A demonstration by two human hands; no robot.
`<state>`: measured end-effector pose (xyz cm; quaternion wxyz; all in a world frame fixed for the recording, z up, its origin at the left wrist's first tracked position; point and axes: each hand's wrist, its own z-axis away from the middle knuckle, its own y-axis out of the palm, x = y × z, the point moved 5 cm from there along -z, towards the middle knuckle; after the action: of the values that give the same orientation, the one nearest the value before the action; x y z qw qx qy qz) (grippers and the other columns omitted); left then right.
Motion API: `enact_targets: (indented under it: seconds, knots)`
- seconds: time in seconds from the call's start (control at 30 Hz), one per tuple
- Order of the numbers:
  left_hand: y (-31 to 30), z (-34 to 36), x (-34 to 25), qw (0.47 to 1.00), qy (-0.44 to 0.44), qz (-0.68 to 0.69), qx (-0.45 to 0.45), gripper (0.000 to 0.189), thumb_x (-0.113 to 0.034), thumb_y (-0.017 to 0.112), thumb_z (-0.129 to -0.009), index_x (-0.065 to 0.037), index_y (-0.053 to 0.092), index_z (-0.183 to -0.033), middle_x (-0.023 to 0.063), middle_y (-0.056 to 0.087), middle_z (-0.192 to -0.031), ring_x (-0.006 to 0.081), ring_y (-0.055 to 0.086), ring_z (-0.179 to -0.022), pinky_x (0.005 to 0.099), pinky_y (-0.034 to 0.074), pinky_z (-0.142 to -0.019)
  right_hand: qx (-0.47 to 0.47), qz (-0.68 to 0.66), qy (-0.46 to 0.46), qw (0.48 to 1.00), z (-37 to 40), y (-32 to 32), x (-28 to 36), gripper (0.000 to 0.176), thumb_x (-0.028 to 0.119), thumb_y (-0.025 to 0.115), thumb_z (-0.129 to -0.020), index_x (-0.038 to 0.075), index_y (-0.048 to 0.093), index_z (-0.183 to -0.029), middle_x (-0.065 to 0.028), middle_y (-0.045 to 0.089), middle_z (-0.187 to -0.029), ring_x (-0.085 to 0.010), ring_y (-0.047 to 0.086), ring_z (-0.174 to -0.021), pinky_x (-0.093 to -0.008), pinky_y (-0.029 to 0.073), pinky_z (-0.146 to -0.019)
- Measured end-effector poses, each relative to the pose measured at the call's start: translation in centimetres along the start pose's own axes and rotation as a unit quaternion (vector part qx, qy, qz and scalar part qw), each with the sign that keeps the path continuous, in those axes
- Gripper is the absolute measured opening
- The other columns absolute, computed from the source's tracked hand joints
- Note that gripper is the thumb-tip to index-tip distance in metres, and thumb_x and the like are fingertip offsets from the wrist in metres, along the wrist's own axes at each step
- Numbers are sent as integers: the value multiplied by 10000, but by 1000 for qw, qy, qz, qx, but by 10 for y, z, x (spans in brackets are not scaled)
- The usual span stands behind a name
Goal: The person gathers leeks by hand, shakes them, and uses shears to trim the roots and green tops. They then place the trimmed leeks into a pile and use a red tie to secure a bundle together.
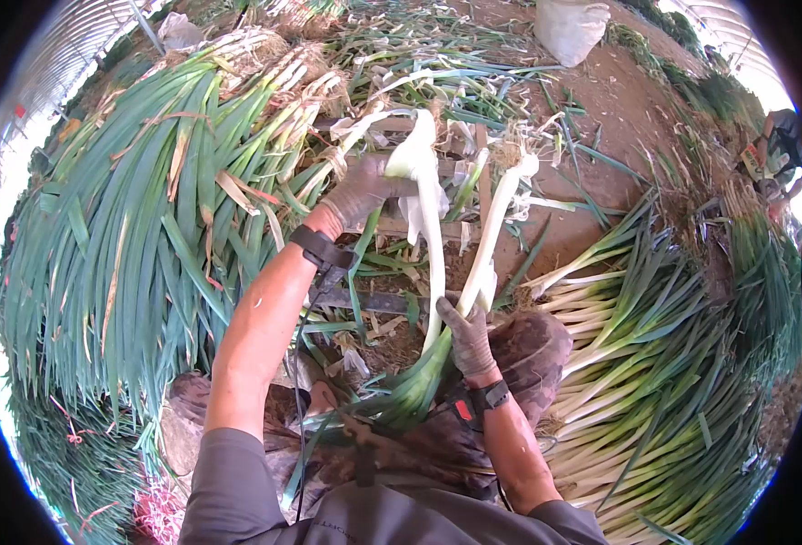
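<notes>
My right hand [469, 338], in a thin glove, is closed round a leek [494, 232] where the white stalk turns green. The roots point up and away from me, and the green leaves [410, 395] trail down over my lap. A long pale outer layer [432, 213] stands apart from the stalk, bending up to the left and joining the leek low down. At its upper end, my gloved left hand [364, 189] is closed on this layer; the fingertips are partly blurred.
A big heap of unpeeled leeks [137, 218] lies to the left. Cleaned white-stalked leeks [619, 363] are stacked at the right. Leaf scraps [455, 82] cover the ground ahead, near a white sack [572, 32]. Another person [776, 150] is at the far right.
</notes>
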<state>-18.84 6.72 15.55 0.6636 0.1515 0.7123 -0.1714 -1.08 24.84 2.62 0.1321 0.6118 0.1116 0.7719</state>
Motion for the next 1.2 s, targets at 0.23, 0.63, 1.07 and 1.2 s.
enact_targets:
  seconds: [0.23,0.63,1.07,1.2]
  knots:
    - [-27,-21,-47,787,105,-585,-168,374,-359,631,-870,-112,674,-1148,127,699,-821,329,668,-792,396,516,-693,46,-12,39,998,13,9,15,286,230,696,-938,-32,670,-1050,8,648,-847,-77,573,-725,-246,473,-634]
    - [-125,6,-113,931,44,-296,-209,242,-263,614,-914,-28,670,-932,-12,541,-612,107,485,-530,288,374,-500,-113,27,-39,992,3,-19,16,225,260,671,-960,44,636,-1011,35,591,-829,-65,526,-729,-246,429,-629]
    - [117,127,37,968,-122,-80,205,1086,-373,846,-756,3,191,-1537,272,366,-1516,357,355,-1423,388,277,-1194,-52,96,-104,989,6,21,49,342,316,665,-959,-2,636,-1081,-49,668,-852,-140,604,-775,-313,496,-690]
    - [139,135,99,997,-17,-68,-15,735,-222,829,-755,7,445,-1338,129,634,-1169,243,620,-1027,340,498,-921,-46,465,-169,868,0,39,83,625,529,705,-846,11,594,-1177,-195,680,-942,-344,659,-917,-452,521,-811]
